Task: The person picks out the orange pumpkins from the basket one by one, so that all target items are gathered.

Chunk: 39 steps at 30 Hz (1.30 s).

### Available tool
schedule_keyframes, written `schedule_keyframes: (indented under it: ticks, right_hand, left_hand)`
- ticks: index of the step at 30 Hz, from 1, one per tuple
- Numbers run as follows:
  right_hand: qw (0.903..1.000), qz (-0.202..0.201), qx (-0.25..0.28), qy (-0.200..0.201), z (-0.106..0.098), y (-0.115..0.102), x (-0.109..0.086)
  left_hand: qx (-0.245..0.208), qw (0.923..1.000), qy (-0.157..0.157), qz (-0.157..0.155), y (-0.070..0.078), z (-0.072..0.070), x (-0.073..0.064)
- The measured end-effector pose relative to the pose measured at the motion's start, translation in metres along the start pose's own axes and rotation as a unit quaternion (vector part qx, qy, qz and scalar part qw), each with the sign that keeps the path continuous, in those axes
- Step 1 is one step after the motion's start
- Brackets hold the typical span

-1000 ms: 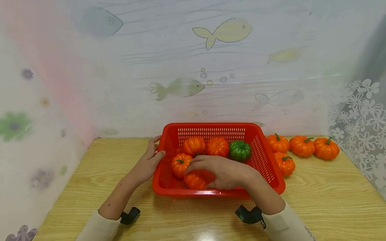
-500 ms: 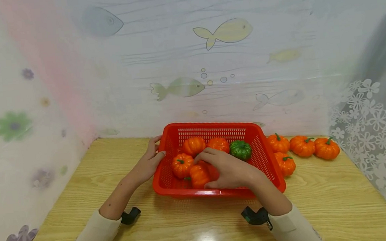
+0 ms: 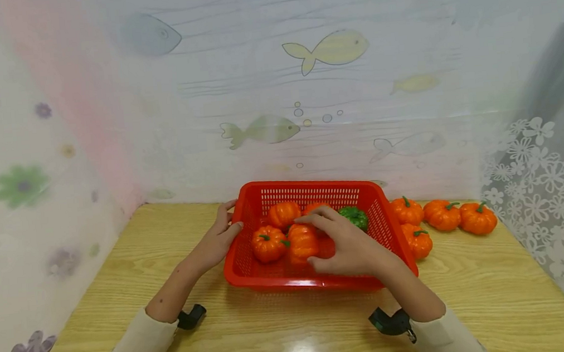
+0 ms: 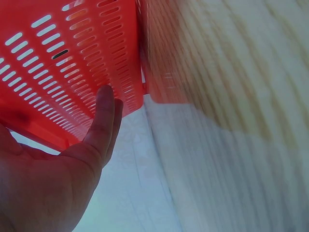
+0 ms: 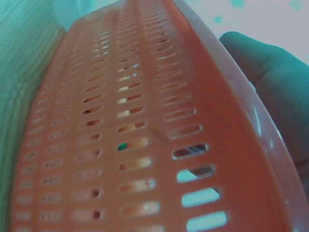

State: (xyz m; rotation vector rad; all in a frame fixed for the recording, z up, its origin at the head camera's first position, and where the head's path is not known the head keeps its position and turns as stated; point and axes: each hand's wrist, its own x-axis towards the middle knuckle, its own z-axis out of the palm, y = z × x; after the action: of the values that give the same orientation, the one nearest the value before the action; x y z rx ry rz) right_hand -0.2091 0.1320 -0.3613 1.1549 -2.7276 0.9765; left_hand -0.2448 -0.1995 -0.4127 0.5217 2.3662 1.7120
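An orange pumpkin [image 3: 302, 245] is sitting inside the red basket [image 3: 321, 280], turned on its side between the thumb and forefinger of the right hand [image 3: 351, 246], its green stem [image 3: 285, 244] pointing away from the palm. That thumb and forefinger are standing apart, the forefinger meeting the pumpkin's far edge and the thumb lying by its near right edge; whether they are pressing on it, I cannot tell. The left hand [image 3: 214, 240] is holding the basket, its thumb lying over the rim and its straight fingers resting against the outside of the slotted wall. Just past the right forefinger's tip another pumpkin [image 3: 284, 215] is sitting, and a green pumpkin [image 3: 356, 217] is showing behind the knuckles. The pumpkin by the thumb is looking glossy and toy-like, so it is probably being light, firm and a little slippery; its ribs are offering the fingertips grooves. A wide hold across the fat sides is seeming safest, since the stem is looking thin for pinching. The basket wall is looking thin and likely springy, so the left thumb's rim hold is suiting it.
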Motion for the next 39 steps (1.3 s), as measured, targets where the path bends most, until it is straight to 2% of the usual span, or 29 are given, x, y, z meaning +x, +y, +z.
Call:
schedule_keyframes:
  ticks: [4,10,24,33,39]
  right_hand:
    - [0.9994,-0.005,0.017,0.029,-0.002,0.003,-0.006]
    - [0.9982,-0.015,0.011,0.057,-0.005,0.007,-0.014]
    - [0.9971,0.022,0.016,0.071,-0.016,0.015,-0.034]
    - [0.9932,0.024,0.007,0.113,-0.021,0.026,-0.049]
    - [0.9910,0.051,0.029,0.121,-0.029,0.033,-0.064]
  left_hand:
    - [0.000,1.0000,0.002,-0.007,-0.002,0.000,0.000]
    - [-0.005,1.0000,0.000,-0.006,-0.003,-0.001,0.001]
    - [0.007,0.9999,0.006,-0.010,-0.001,0.000,0.000]
    - [0.011,0.9999,0.006,-0.009,-0.001,0.000,0.000]
    - [0.012,0.9999,0.005,-0.006,-0.001,0.000,0.000]
